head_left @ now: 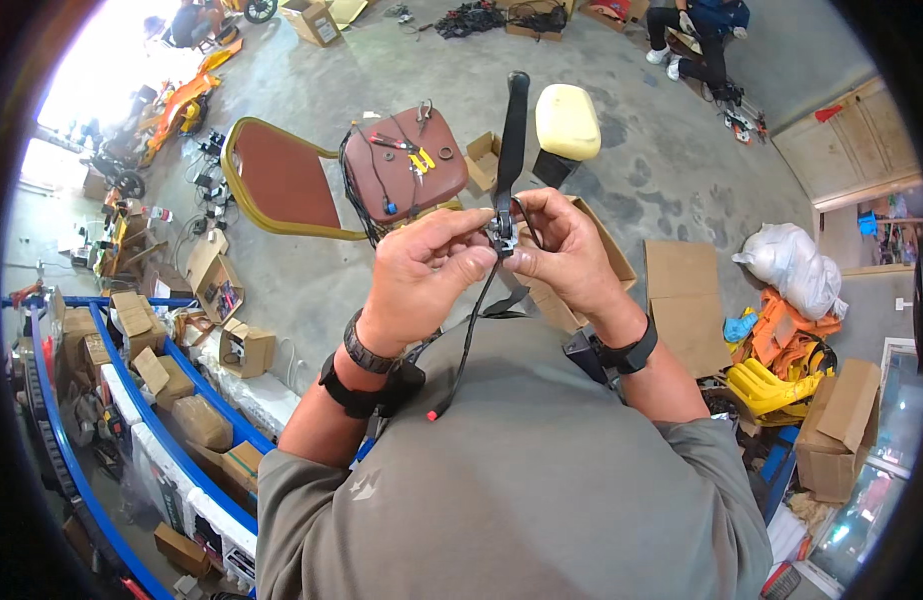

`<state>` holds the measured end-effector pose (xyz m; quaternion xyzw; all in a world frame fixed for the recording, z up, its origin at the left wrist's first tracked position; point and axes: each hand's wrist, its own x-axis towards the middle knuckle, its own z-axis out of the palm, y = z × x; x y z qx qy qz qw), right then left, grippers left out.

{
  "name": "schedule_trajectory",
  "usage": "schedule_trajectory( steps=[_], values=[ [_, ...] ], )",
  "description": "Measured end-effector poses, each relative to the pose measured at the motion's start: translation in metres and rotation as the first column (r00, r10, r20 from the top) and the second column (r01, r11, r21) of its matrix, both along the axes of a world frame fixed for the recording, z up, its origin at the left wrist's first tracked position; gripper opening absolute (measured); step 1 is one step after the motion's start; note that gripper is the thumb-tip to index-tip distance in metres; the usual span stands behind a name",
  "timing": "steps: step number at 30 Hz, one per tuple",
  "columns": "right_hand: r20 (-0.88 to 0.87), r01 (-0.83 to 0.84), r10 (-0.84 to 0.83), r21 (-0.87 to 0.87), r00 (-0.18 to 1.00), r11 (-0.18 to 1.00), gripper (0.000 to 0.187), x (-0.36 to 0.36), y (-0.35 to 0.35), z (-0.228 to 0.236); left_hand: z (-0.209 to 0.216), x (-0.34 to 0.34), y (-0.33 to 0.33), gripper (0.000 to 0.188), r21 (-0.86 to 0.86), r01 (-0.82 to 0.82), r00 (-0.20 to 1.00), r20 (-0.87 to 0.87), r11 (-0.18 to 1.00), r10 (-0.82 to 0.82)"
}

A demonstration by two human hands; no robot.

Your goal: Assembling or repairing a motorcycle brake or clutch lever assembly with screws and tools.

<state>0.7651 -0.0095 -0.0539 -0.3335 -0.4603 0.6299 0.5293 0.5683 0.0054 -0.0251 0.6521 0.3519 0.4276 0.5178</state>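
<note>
In front of my chest I hold what looks like a brake lever [513, 140], its long black blade pointing up and away. My left hand [432, 265] pinches the left side of its small metal mount [502, 236]. The thumb and fingers of my right hand [570, 252] close on the mount's right side, with a loop of black cable [528, 215] by the index finger. A thin black cable [472, 335] hangs from the mount to a red tip [433, 415] over my shirt. Finer detail between the fingertips is hidden.
Ahead stands a chair [282, 175] with a brown seat [452, 190] bearing pliers [418, 155], rings and a cable. A yellow cushion-like block [569, 122] sits beyond. Cardboard boxes [607, 245] lie close ahead. Blue-railed shelving [172, 380] is at left. Another person [702, 45] sits far right.
</note>
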Motion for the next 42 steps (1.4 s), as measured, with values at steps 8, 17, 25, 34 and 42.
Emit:
schedule_trajectory(
  steps=[8, 17, 25, 34, 42],
  values=[
    [0.043, 0.004, -0.003, -0.034, 0.999, 0.999, 0.049, 0.000, 0.001, -0.003, 0.002, 0.001, 0.003, 0.010, -0.037, -0.061, 0.998, -0.001, 0.997, 0.061],
    [0.045, -0.037, 0.040, -0.056, 0.998, 0.998, 0.050, 0.001, 0.001, -0.004, 0.006, 0.001, 0.006, 0.003, 0.071, -0.065, 0.993, -0.097, 0.995, 0.072],
    [-0.039, -0.071, 0.068, -0.077, 0.997, 0.995, 0.050, -0.001, 0.005, -0.001, -0.018, -0.002, 0.018, 0.035, 0.021, -0.027, 0.996, 0.083, 0.999, 0.025],
    [0.109, -0.088, 0.092, -0.036, 0.990, 0.995, 0.047, -0.010, 0.004, 0.005, -0.030, -0.010, 0.023, 0.053, -0.282, 0.224, 0.921, 0.374, 0.933, -0.108],
    [0.398, -0.105, 0.097, 0.000, 0.912, 0.994, 0.023, -0.005, 0.002, 0.016, -0.027, -0.021, 0.024, 0.063, -0.389, 0.277, 0.832, 0.555, 0.879, -0.016]
  ],
)
